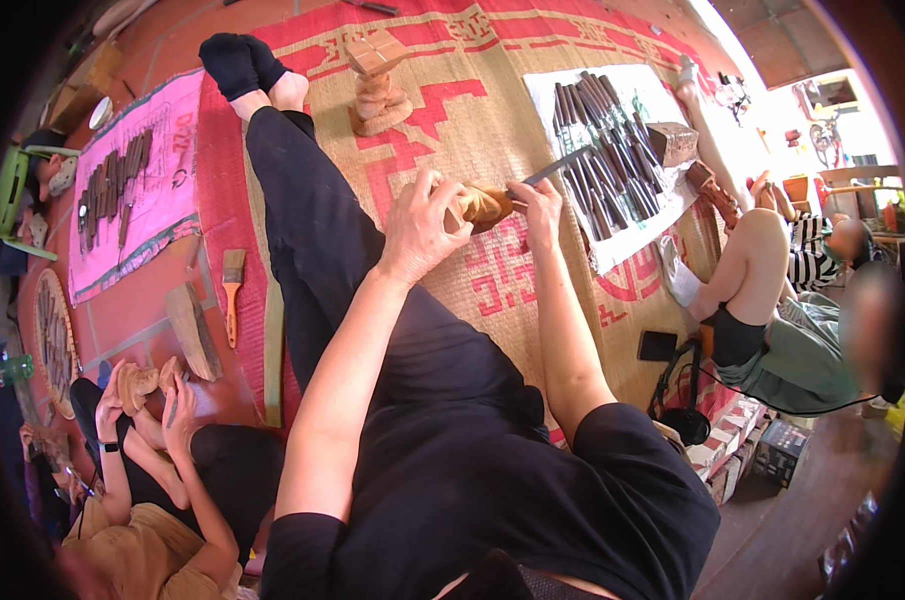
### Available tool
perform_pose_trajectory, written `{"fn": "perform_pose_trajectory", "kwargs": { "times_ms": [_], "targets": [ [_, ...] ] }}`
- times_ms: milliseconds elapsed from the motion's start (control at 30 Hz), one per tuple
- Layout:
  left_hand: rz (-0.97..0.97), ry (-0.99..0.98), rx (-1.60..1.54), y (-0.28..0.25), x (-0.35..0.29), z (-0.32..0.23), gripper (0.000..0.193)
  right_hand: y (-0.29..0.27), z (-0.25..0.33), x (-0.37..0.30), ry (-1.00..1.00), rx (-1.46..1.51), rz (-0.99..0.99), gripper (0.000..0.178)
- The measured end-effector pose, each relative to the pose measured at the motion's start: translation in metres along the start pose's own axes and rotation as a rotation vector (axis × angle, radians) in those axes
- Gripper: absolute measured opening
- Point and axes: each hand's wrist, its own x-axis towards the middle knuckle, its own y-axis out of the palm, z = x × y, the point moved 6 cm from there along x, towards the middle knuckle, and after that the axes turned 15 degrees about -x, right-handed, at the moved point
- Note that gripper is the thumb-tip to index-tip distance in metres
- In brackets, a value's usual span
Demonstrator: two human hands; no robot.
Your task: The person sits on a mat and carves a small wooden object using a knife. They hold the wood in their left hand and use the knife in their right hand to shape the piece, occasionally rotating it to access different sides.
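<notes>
In my left hand (423,228) is a small carved wooden piece (487,207), brown and rounded, with the fingers bent around its left end. My right hand (541,208) pinches a long, flat, dark grey tool that looks like a file (561,165). The tool slants up and to the right from my fingers, and its near end lies close to the right side of the carving. Whether it touches the wood I cannot tell. Both hands are above the woven mat, just right of my outstretched legs (323,220).
Dark-handled carving tools cover a white cloth (613,250) at right. A wooden carving (378,100) stands beyond my feet. More tools lie on a pink cloth (163,215) at left, near a brush (233,290) and wood block (194,330). People sit on both sides.
</notes>
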Motion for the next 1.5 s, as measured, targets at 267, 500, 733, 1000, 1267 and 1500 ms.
{"fn": "perform_pose_trajectory", "kwargs": {
  "times_ms": [267, 500, 733, 1000, 1267, 1500],
  "targets": [
    [0.019, 0.029, 0.002, 0.003, -0.002, -0.005, 0.039, -0.010, -0.008, 0.009, -0.002, -0.019, -0.047, 0.008],
    [0.013, 0.030, -0.015, 0.000, -0.002, -0.003, 0.040, 0.006, -0.001, -0.004, -0.012, -0.099, 0.080, 0.010],
    [-0.016, 0.024, -0.005, 0.002, -0.001, -0.004, 0.040, 0.003, -0.018, 0.008, 0.006, 0.142, -0.070, 0.011],
    [-0.021, 0.002, -0.017, 0.000, -0.002, 0.000, 0.040, 0.012, -0.014, -0.003, -0.008, -0.029, 0.053, 0.012],
    [-0.004, -0.018, -0.007, 0.001, -0.002, 0.002, 0.040, -0.022, -0.020, 0.001, 0.096, 0.156, -0.115, 0.012],
    [-0.022, -0.007, 0.017, 0.000, -0.002, 0.000, 0.040, -0.004, -0.021, -0.004, 0.002, 0.168, -0.059, 0.011]
  ]
}}
